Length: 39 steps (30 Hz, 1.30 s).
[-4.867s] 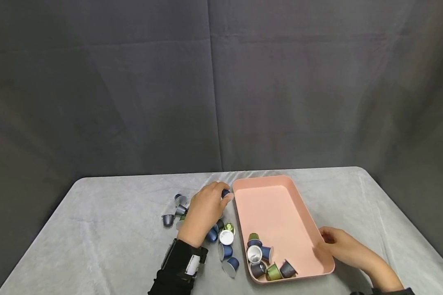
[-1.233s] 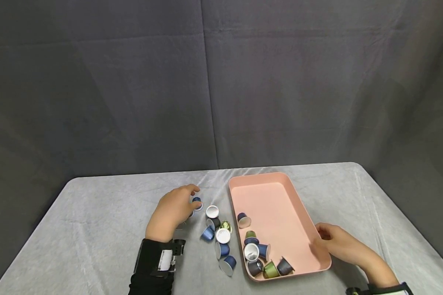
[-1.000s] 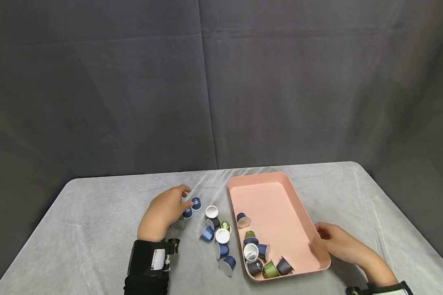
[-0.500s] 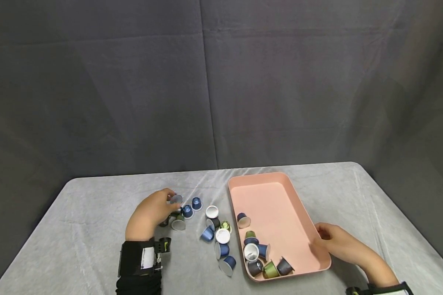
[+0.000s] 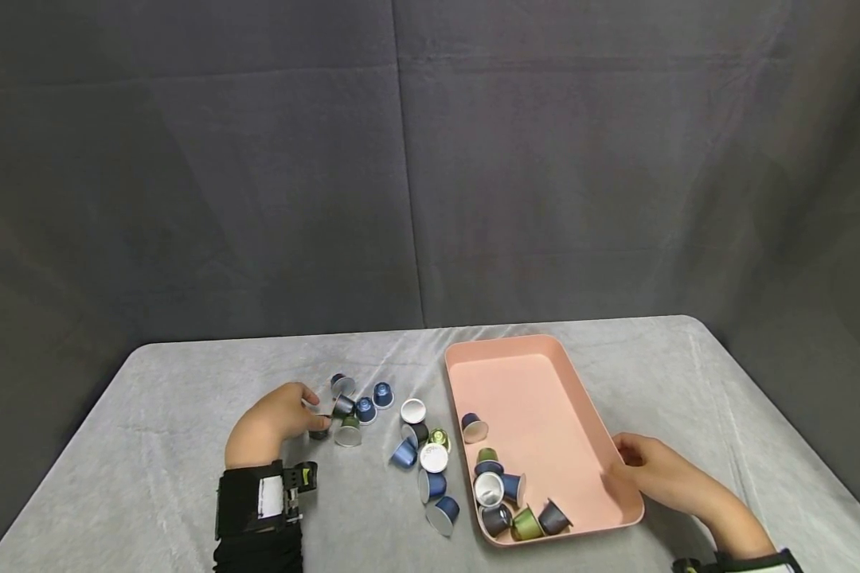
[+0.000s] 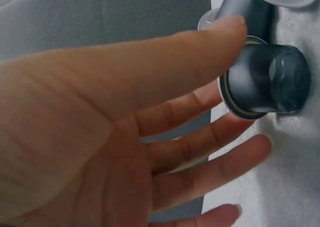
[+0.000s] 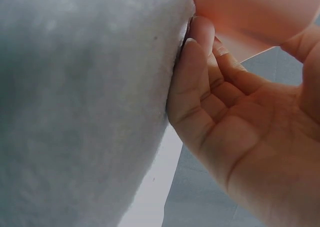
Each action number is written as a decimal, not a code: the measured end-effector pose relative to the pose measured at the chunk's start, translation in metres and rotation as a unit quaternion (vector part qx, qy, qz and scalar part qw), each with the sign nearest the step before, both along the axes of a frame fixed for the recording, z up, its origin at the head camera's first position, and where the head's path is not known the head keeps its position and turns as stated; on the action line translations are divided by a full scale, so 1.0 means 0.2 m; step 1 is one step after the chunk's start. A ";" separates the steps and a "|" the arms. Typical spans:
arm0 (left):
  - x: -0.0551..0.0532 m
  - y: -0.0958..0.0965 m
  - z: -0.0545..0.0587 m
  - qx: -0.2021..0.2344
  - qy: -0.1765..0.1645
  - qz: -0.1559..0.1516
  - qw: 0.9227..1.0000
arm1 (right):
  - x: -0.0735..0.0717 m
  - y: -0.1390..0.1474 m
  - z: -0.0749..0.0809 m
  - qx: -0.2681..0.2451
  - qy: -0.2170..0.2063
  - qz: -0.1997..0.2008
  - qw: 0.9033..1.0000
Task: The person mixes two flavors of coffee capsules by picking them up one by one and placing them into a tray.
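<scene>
In the head view my left hand (image 5: 275, 422) is at the left end of a loose group of coffee capsules, right at a dark capsule (image 5: 319, 434) that it partly hides. The left wrist view has the thumb overlapping this dark capsule (image 6: 267, 79), with loosely extended fingers behind its rim. Close by lie a grey-blue capsule (image 5: 343, 406), a green one (image 5: 348, 432) and two blue ones (image 5: 365, 411). My right hand (image 5: 662, 473) grips the right side of a pink tray (image 5: 545, 422), thumb at its wall and curled fingers low against it in the right wrist view.
Several capsules, among them a blue one (image 5: 404, 454) and a white-lidded one (image 5: 433, 458), lie left of the tray. Inside the tray, several more cluster at the near left corner, with one capsule (image 5: 474, 428) higher up. A grey cloth (image 5: 150, 461) covers the table.
Earlier my left hand held a blue capsule at the tray's left edge; a capsule now lies inside there. The hand has since moved left past the blue capsules. My right hand stays at the tray.
</scene>
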State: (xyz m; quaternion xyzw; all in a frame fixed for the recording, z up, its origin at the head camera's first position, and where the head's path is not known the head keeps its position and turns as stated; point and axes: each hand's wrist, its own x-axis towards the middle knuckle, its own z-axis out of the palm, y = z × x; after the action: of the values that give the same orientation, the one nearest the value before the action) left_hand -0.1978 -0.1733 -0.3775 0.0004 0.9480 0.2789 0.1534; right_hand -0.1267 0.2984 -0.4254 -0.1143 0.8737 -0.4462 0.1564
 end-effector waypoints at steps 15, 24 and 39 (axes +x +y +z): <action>0.00 -0.03 -0.04 0.020 -0.022 -0.001 1.000 | 0.01 0.00 0.00 -0.013 -0.008 -0.003 1.000; -0.01 -0.02 -0.09 0.017 -0.023 0.005 1.000 | 0.01 0.01 0.00 -0.011 -0.010 -0.002 1.000; -0.02 -0.02 -0.08 -0.001 -0.010 0.016 1.000 | 0.00 0.01 -0.01 -0.018 -0.006 0.004 1.000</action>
State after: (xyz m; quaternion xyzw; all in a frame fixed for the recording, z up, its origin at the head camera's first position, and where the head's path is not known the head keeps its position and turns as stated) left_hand -0.2009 -0.1780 -0.3932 -0.0181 0.9465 0.2805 0.1587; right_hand -0.1265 0.2996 -0.4270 -0.1177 0.8642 -0.4620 0.1607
